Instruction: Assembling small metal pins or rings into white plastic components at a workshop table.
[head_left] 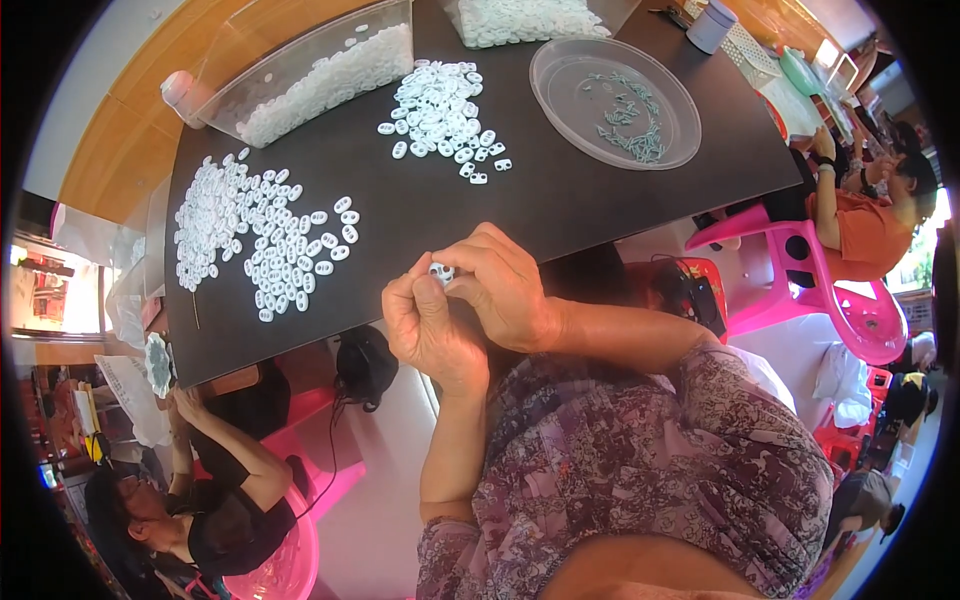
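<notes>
Just beyond the table's near edge, my two hands meet with fingers pinched together. Between them is a small white plastic piece with dark holes (pixel 441 271); fingertips cover part of it. My left hand (pixel 435 335) grips it from the left, the thumb pressed up against it. From the right, my right hand (pixel 508 295) closes on the same piece with thumb and forefinger. Ahead on the dark table lies a pile of white two-holed oval pieces (pixel 436 105). More such ovals (pixel 290 245) are spread to the left, beside a denser heap (pixel 208 215).
A clear bin of white pieces (pixel 330 85) stands at the far left, another bin (pixel 530 22) at the back. A round clear tray (pixel 560 120) holds small grey-green parts. A white jar (pixel 711 27) stands at the far right. People sit nearby on pink chairs (pixel 765 270).
</notes>
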